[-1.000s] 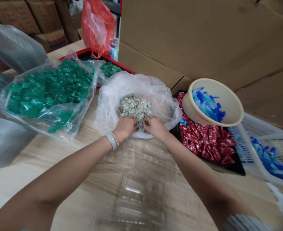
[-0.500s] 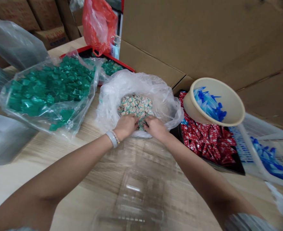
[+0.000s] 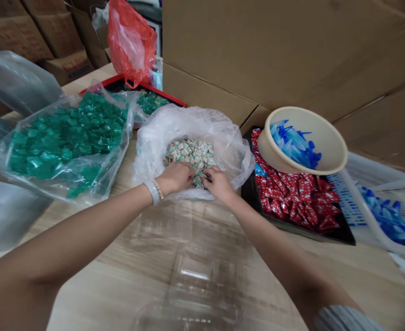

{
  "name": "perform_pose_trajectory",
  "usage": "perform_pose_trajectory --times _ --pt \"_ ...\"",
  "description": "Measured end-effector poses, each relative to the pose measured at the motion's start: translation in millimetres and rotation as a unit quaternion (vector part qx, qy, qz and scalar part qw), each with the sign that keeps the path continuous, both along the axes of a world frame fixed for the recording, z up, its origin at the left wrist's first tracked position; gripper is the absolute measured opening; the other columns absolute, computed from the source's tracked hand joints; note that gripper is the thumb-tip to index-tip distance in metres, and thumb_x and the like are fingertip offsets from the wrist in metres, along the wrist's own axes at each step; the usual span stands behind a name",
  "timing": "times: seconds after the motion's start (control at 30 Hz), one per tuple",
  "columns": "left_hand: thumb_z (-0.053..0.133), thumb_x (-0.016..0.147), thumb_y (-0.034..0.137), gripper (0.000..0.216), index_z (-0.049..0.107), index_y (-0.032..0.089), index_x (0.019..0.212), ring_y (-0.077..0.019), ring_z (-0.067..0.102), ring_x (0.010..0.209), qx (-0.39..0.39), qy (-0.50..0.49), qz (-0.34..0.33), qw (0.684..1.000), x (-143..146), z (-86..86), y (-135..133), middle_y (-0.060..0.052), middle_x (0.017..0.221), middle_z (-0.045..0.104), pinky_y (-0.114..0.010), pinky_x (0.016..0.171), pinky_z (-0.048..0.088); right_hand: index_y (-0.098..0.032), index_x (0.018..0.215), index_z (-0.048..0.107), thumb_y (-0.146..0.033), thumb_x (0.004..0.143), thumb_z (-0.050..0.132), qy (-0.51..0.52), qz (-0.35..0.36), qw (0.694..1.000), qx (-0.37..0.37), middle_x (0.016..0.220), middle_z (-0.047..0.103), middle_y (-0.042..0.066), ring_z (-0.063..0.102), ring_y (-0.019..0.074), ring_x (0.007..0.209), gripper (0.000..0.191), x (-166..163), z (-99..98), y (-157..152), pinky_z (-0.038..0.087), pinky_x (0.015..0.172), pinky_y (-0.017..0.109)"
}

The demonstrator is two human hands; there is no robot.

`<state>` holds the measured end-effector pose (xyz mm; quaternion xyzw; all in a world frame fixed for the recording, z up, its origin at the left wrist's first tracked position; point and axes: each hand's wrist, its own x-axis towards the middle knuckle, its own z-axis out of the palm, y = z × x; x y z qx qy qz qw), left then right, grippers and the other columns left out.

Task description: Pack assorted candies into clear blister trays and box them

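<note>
A white translucent plastic bag [image 3: 191, 120] stands with its mouth spread wide. Inside it lies a heap of small folded packets [image 3: 193, 154] in cream, orange and green. My left hand [image 3: 177, 177], with a pale bangle and a beaded bracelet at the wrist, reaches into the heap's near side, fingers curled down among the packets. My right hand [image 3: 219, 184] faces it a short gap away, thumb and fingers pinched at the packets along the near edge. The fingertips of both hands are partly buried, so single packets in them do not show clearly.
Clear plastic trays [image 3: 195, 276] lie in front of me. To the left is a bag of green cubes [image 3: 67, 133]; behind it, a red-rimmed tray [image 3: 174, 99]. At right, a cream tub [image 3: 329, 138] of blue pieces rests over red packets [image 3: 299, 202], beside a white basket [image 3: 371, 184].
The view has shifted slightly, moving most things a little left. Both hands stay in the packets, and the gap between them looks slightly wider.
</note>
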<state>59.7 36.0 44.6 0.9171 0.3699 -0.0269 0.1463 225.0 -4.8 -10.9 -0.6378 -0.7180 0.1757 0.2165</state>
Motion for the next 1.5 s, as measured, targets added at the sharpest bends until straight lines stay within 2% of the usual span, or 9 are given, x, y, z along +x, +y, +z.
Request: perform_pose_trajectory --times 0.2,0.37,0.5,0.73,0.9,1.1,1.3,1.4,1.5 --pt "0.046 0.074 0.023 0.020 0.064 0.018 0.077 -0.0238 0.057 0.085 -0.026 0.000 0.132 0.991 18.1 -6.7 -15.1 -0.009 0.088 0.062 -0.035 0.075 0.039 -0.016 0.080 0.058 -0.015 0.071 0.051 0.053 -0.022 0.998 0.033 0.084 0.053 0.006 0.050 0.0160 0.078 0.012 0.4 -6.0 -6.1 0.042 0.071 0.028" --pt "0.045 0.074 0.021 0.018 0.063 0.018 0.076 -0.0228 0.058 0.085 -0.031 -0.053 0.172 0.983 23.9 -8.3 -15.8 -0.008 0.086 0.064 -0.034 0.074 0.039 -0.017 0.075 0.056 -0.018 0.070 0.050 0.101 -0.063 0.991 0.059 0.081 0.051 0.005 0.050 0.0159 0.075 0.008 -0.5 -8.6 -12.1 0.042 0.066 0.027" --pt "0.045 0.074 0.023 0.020 0.064 0.018 0.074 -0.0230 0.060 0.078 -0.057 -0.030 0.209 0.976 29.9 -2.8 -13.4 -0.008 0.078 0.065 -0.035 0.072 0.040 -0.018 0.072 0.055 -0.020 0.071 0.048 0.111 -0.087 0.988 0.062 0.076 0.051 0.005 0.049 0.0165 0.074 0.007 -1.2 -11.4 -11.9 0.041 0.064 0.027" --pt "0.043 0.076 0.025 0.024 0.065 0.016 0.073 -0.0218 0.060 0.076 -0.048 -0.022 0.177 0.983 33.8 -2.0 -11.5 -0.009 0.080 0.066 -0.031 0.068 0.040 -0.017 0.069 0.054 -0.020 0.071 0.049 0.112 -0.113 0.984 0.077 0.073 0.051 0.004 0.047 0.0157 0.070 0.006 -1.8 -17.5 -10.1 0.039 0.064 0.027" --pt "0.044 0.075 0.020 0.022 0.064 0.017 0.066 -0.0150 0.055 0.064 -0.126 -0.103 0.169 0.972 31.2 -4.5 -7.9 -0.002 0.063 0.061 -0.023 0.059 0.038 -0.017 0.073 0.055 -0.022 0.072 0.048 0.151 -0.149 0.973 0.093 0.076 0.052 0.004 0.048 0.0160 0.073 0.008 -2.4 -18.2 -11.6 0.040 0.067 0.027" --pt "0.054 0.065 0.021 0.011 0.061 0.013 0.063 -0.0104 0.049 0.055 -0.223 -0.258 0.218 0.914 34.7 -14.1 -1.1 0.003 0.056 0.055 -0.020 0.053 0.036 -0.016 0.081 0.056 -0.025 0.074 0.049 0.201 -0.171 0.956 0.128 0.081 0.054 0.006 0.049 0.0171 0.078 0.013 -0.6 -12.9 -14.6 0.040 0.070 0.029" --pt "0.065 0.057 0.026 0.020 0.056 0.012 0.068 -0.0089 0.048 0.055 -0.284 -0.351 0.258 0.854 46.4 -18.6 -5.0 0.002 0.060 0.056 -0.020 0.053 0.039 -0.016 0.082 0.056 -0.025 0.074 0.050 0.244 -0.188 0.943 0.129 0.078 0.054 0.005 0.050 0.0162 0.075 0.013 2.2 -12.8 -16.0 0.041 0.068 0.028" --pt "0.061 0.061 0.021 0.014 0.056 0.012 0.071 -0.0093 0.050 0.056 -0.237 -0.332 0.273 0.871 49.5 -15.4 -7.7 0.001 0.062 0.056 -0.021 0.054 0.040 -0.016 0.082 0.057 -0.027 0.074 0.051 0.271 -0.184 0.937 0.120 0.075 0.055 0.004 0.051 0.0155 0.073 0.015 3.1 -14.4 -15.3 0.042 0.066 0.027" --pt "0.055 0.066 0.018 0.011 0.057 0.011 0.074 -0.0111 0.052 0.060 -0.179 -0.269 0.252 0.912 49.3 -13.6 -9.6 -0.001 0.066 0.059 -0.022 0.057 0.041 -0.016 0.082 0.058 -0.030 0.074 0.051 0.280 -0.184 0.936 0.109 0.075 0.056 0.004 0.051 0.0151 0.072 0.017 4.0 -15.7 -15.1 0.042 0.065 0.026"
